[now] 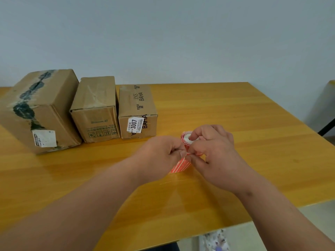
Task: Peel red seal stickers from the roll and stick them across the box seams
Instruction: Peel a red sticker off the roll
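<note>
Peeling goes best slowly: right hand (212, 151) grips the small red-and-white sticker roll (187, 140) above the yellow wooden bench (235, 115); left hand (163, 153) pinches, apparently, the red sticker strip (180, 166). Three brown cardboard boxes (94, 107) wait left.

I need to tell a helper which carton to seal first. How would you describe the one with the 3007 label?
Three cardboard boxes stand in a row at the table's far left. It is the rightmost, smallest box, nearest the hands, the only one printed BAHA, with a white 3007 label.
</note>
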### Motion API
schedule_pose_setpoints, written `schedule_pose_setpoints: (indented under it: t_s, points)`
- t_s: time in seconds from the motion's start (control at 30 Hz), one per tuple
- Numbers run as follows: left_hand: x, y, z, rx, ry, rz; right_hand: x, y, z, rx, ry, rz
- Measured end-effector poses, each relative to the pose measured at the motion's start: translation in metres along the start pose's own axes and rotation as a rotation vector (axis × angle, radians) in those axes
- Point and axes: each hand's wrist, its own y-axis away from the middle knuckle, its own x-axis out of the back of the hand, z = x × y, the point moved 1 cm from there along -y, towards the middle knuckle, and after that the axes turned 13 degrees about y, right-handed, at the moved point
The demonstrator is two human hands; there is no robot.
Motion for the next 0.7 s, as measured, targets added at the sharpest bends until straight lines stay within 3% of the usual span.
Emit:
schedule_pose_setpoints:
  t_s: [0.7]
  points:
    - [0.005, 0.003, 0.004, 0.117, 0.200, 0.026, 0.003, -0.011, -0.004, 0.092, 0.080, 0.002]
